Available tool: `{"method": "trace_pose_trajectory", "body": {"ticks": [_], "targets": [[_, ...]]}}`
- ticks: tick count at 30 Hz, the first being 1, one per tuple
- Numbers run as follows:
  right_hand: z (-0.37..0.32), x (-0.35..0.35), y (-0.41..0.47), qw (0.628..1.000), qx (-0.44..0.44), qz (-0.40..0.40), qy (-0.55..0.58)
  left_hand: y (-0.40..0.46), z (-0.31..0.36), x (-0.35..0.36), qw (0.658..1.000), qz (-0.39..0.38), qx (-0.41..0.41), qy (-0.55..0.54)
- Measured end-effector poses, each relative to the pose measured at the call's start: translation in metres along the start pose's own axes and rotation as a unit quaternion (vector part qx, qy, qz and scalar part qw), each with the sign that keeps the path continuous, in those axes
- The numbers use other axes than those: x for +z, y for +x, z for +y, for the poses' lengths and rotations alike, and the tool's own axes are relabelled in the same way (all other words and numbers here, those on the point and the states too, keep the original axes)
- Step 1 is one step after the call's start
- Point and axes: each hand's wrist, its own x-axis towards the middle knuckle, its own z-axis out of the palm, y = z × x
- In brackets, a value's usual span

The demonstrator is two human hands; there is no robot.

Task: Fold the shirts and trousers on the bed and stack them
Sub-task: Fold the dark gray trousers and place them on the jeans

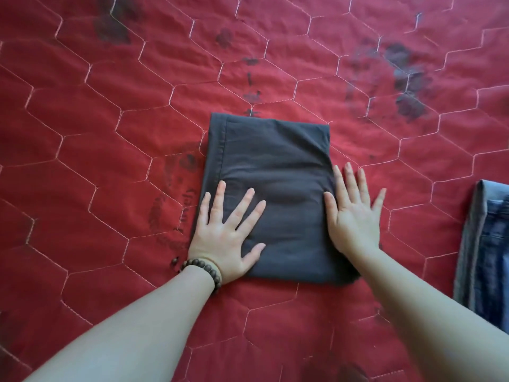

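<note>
Trousers [271, 172], dark grey and folded, lie on the bed [110, 133] under the left hand [225, 238] and right hand [354, 219], fingers spread, likely pressing creases flat before stacking by the folded jeans [484, 244].

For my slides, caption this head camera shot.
Both open hands, left and right, press a folded dark garment flat on the red quilt.

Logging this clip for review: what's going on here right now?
A person is folding clothes on a red quilted bed cover. Both hands lie flat and open on a dark grey folded garment: the left hand presses its near left part, the right hand its right edge, half on the cover. A folded blue denim piece lies apart at the right; the grey one is not yet stacked.
</note>
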Motion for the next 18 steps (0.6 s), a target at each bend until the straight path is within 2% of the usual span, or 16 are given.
{"method": "trace_pose_trajectory", "body": {"ticks": [2, 3, 5, 7, 8, 13, 18], "targets": [[-0.007, -0.001, -0.008, 0.998, 0.025, 0.047, 0.023, 0.000, 0.000, 0.000, 1.000, 0.006, 0.001, 0.002], [-0.021, -0.001, -0.017, 0.996, 0.000, 0.086, 0.033, 0.000, 0.000, -0.001, 1.000, 0.006, 0.001, 0.001], [-0.045, 0.009, -0.044, 0.987, -0.104, 0.121, 0.035, -0.001, 0.001, -0.002, 1.000, 0.006, 0.002, -0.001], [-0.054, 0.028, -0.072, 0.975, -0.208, 0.083, -0.004, -0.001, 0.000, -0.002, 1.000, 0.005, 0.007, 0.001], [-0.051, 0.035, -0.082, 0.972, -0.226, 0.066, -0.020, -0.001, 0.000, -0.002, 1.000, 0.005, 0.010, 0.001], [-0.040, 0.049, -0.086, 0.989, -0.131, 0.069, -0.004, 0.000, 0.000, -0.003, 1.000, 0.002, 0.008, 0.002], [-0.030, 0.042, -0.092, 0.998, 0.035, 0.045, -0.005, -0.001, -0.002, -0.006, 1.000, -0.020, 0.010, -0.001]]}}
